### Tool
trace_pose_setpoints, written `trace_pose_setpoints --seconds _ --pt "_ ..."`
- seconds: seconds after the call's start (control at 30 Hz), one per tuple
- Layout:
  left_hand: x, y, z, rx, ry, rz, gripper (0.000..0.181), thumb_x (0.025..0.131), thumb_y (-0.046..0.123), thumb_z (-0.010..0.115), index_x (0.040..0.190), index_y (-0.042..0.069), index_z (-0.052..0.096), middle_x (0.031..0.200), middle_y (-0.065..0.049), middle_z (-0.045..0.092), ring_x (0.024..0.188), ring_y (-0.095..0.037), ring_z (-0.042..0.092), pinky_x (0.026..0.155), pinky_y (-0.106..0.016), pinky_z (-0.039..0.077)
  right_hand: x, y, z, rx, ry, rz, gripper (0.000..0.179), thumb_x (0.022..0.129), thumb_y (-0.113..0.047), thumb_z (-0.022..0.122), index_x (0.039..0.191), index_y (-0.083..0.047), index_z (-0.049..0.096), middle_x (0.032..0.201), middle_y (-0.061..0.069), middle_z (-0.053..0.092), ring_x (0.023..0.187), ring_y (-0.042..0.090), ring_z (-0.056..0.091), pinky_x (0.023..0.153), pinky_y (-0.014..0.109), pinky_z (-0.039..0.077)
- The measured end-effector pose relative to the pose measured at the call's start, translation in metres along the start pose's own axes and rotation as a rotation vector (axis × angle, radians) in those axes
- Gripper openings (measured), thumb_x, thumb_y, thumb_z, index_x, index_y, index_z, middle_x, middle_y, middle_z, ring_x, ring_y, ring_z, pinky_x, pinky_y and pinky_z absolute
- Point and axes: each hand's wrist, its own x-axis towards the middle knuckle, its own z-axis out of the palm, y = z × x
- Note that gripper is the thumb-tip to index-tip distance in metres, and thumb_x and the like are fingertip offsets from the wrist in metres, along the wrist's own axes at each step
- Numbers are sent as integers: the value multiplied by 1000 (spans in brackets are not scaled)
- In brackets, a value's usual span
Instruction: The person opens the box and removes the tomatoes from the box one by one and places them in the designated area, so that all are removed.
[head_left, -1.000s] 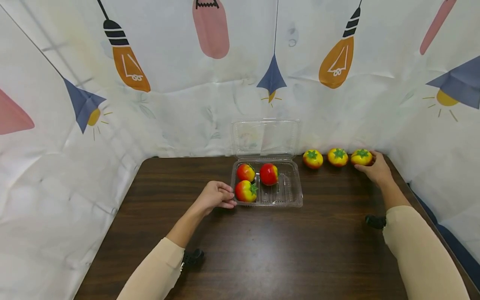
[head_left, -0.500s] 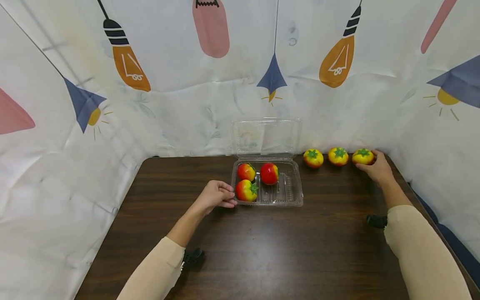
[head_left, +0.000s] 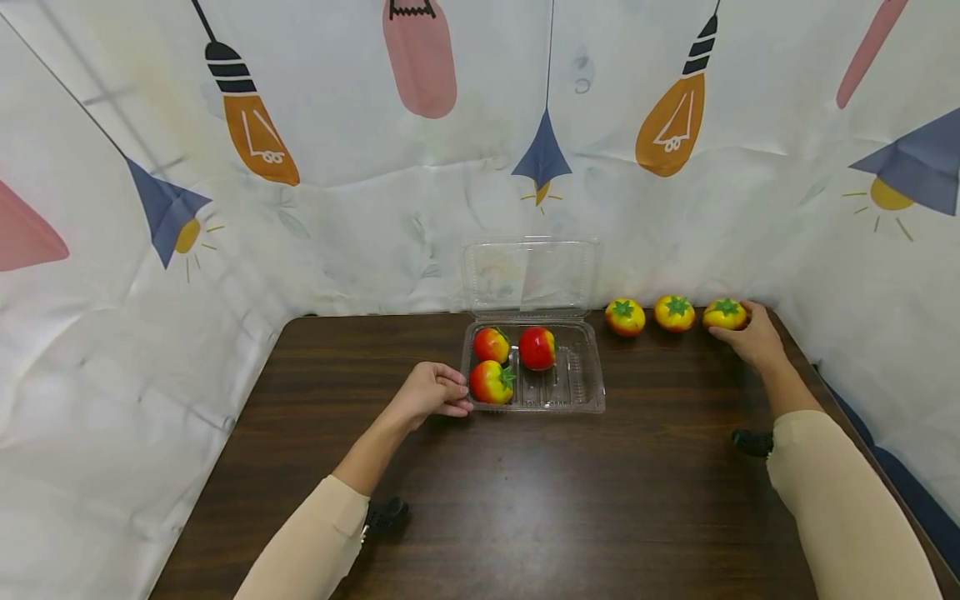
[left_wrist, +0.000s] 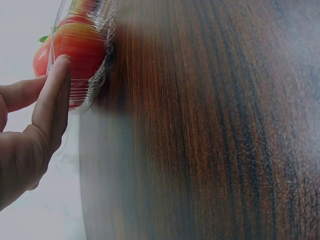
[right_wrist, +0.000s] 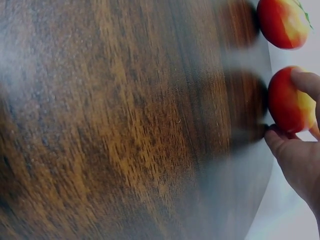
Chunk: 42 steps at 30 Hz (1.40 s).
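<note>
A clear plastic clamshell box (head_left: 577, 367) lies with its lid (head_left: 532, 279) raised. Three red-and-yellow tomatoes sit inside: a back left one (head_left: 491, 344), a front left one (head_left: 491, 382) and a redder one (head_left: 537, 348). My left hand (head_left: 435, 392) pinches the box's front left edge; in the left wrist view its fingers (left_wrist: 52, 95) lie along the clear wall. At the table's back right corner, my right hand (head_left: 756, 337) holds the rightmost tomato (head_left: 723, 313) between thumb and fingers. In the right wrist view that tomato (right_wrist: 287, 100) rests at table level.
Two more tomatoes stand in line to the left of the held one, a middle one (head_left: 674, 313) and one nearest the box (head_left: 625, 317). The dark wooden table (head_left: 510, 500) meets a printed white cloth (head_left: 375, 208) behind. A dark camera (head_left: 386, 514) hangs below the left wrist.
Hands, box and tomatoes keep their places. The head view shifts only very slightly.
</note>
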Motion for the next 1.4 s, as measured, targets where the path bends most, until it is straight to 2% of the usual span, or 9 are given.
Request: trace_pose_setpoints --seconds 0.63,1.03,1.4 --pt "-2 1 1 5 -7 12 24 98 -5 64 117 -15 54 94 -21 72 77 -26 77 75 -42 66 1 2 1 -5 14 -16 99 102 -43 61 161 8 -1 162 42 10 144 62 22 117 74 27" --pt "-2 1 1 -1 1 2 21 98 -6 64 116 -14 55 93 -20 71 75 -25 77 75 -42 66 -1 3 0 3 6 1 102 101 -48 60 161 7 -3 164 39 4 147 61 17 119 74 24" --pt "-1 1 1 -5 9 0 21 97 -6 64 115 -14 56 90 -19 72 73 -24 77 73 -40 66 -10 1 -8 20 20 -18 104 100 -50 63 160 8 2 162 41 12 145 60 26 116 72 33"
